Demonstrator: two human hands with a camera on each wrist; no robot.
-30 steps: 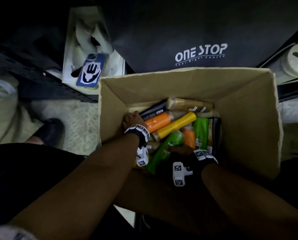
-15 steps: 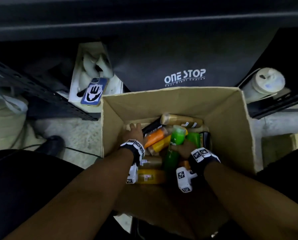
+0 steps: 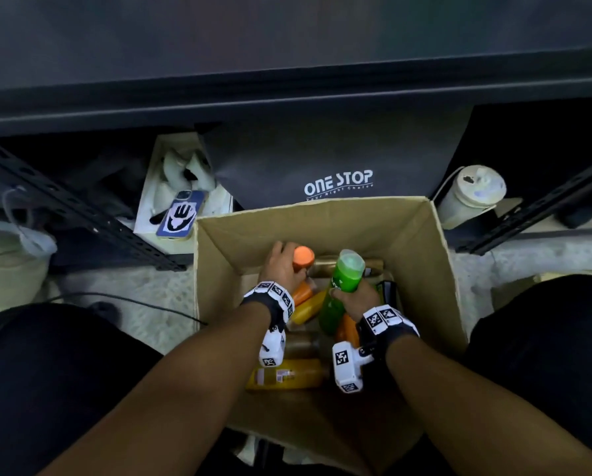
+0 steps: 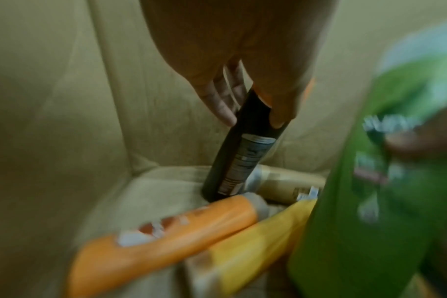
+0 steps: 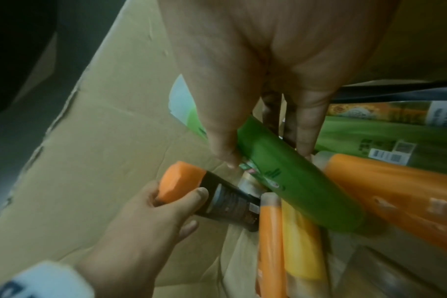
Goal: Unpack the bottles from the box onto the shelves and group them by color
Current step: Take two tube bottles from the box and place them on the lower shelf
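In the head view, a cardboard box (image 3: 421, 255) is seen on the floor against a dark bag. Inside it, the left hand (image 3: 282, 266) is clamped round a black bottle with an orange cap (image 3: 303, 257) near the far left corner, and the right hand (image 3: 358, 298) is wrapped round a green bottle (image 3: 342, 283) held tilted above the others. A yellow bottle (image 3: 287, 377) is lying by the near wall.

In the left wrist view, the black bottle (image 4: 242, 157) is pinched between thumb and fingers (image 4: 222, 104), its base down among an orange bottle (image 4: 166, 238) and a yellow one.

In the right wrist view, the green bottle (image 5: 293, 181) is gripped at its upper part.
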